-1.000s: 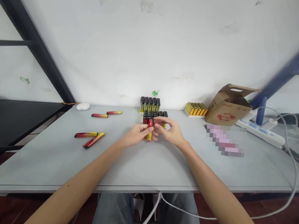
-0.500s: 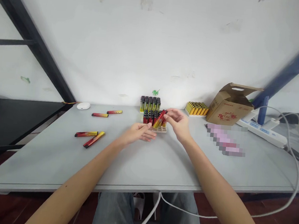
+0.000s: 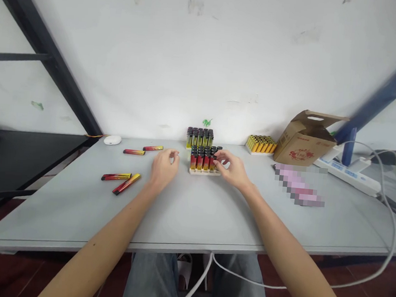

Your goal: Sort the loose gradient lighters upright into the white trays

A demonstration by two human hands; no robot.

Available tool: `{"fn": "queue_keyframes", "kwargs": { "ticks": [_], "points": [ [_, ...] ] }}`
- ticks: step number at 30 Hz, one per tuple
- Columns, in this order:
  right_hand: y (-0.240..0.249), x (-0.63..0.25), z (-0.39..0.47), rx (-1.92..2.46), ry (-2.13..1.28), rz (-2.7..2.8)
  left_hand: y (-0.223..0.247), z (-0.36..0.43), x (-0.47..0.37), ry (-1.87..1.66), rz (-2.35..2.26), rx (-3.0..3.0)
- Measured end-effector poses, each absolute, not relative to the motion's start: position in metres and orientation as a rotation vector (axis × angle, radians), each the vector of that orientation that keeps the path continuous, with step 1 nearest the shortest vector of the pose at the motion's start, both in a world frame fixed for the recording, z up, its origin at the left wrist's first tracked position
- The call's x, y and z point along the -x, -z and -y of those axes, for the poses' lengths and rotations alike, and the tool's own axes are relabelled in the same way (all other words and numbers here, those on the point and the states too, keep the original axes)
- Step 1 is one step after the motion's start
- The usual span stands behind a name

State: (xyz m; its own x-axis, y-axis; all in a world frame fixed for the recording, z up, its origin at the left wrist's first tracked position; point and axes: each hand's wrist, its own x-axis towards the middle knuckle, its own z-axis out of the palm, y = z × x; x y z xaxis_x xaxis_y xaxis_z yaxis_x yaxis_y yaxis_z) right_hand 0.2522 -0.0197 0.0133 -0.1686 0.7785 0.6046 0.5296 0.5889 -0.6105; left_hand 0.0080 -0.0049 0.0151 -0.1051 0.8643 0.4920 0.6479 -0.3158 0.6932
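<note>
My right hand (image 3: 230, 169) is at the right end of a pale tray (image 3: 204, 172), its thumb and fingertips pinched on a red-and-yellow lighter (image 3: 212, 163) in the front row. Several lighters with black tops stand upright in this tray. My left hand (image 3: 164, 166) hovers left of the tray, fingers loosely curled with nothing seen in them. Further left lie loose lighters, red fading to yellow: a crossed pair, one lighter (image 3: 116, 176) touching another lighter (image 3: 126, 184), and behind them a lighter (image 3: 134, 152) and a lighter (image 3: 153, 148).
Behind the tray stands another block of lighters (image 3: 199, 138) with yellowish bodies. A tray of yellow cylinders (image 3: 262, 145) is by the wall, beside an open cardboard box (image 3: 303, 142). At right are a blurred pink item (image 3: 297, 185) and a white power strip (image 3: 351, 177). A white case (image 3: 112, 140) sits back left.
The tilted lighter in my right hand is now upright at the tray's front right. My left hand has left the tray's front, moved left and curled its fingers.
</note>
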Motion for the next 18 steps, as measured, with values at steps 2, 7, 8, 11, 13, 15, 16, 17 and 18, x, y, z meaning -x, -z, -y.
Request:
{"fn": "queue_keyframes", "kwargs": {
  "ticks": [2,7,8,11,13,15,16,17,18],
  "points": [
    [-0.013,-0.253,0.019,1.084,-0.276,1.849,-0.012,0.004,-0.006,-1.300,-1.784,-2.135],
    [-0.012,-0.256,0.018,1.117,-0.047,1.794,-0.004,-0.003,0.000,-0.961,-2.098,-2.296],
    [-0.012,-0.256,0.018,1.120,-0.029,1.790,-0.003,-0.005,0.003,-0.914,-2.166,-2.280],
    [-0.011,-0.256,0.017,1.125,-0.016,1.792,0.000,-0.013,0.016,-0.873,-2.274,-2.252],
    [-0.010,-0.256,0.017,1.133,-0.030,1.788,0.002,-0.020,0.027,-0.826,-2.297,-2.243],
    [-0.009,-0.254,0.017,1.142,-0.046,1.783,0.004,-0.027,0.036,-0.735,-2.269,-2.205],
    [-0.008,-0.254,0.017,1.148,-0.053,1.782,0.005,-0.030,0.040,-0.695,-2.245,-2.187],
    [-0.008,-0.253,0.017,1.154,-0.057,1.780,0.006,-0.033,0.044,-0.656,-2.221,-2.173],
    [-0.007,-0.252,0.017,1.159,-0.060,1.779,0.007,-0.036,0.047,-0.629,-2.207,-2.155]
  ]
}}
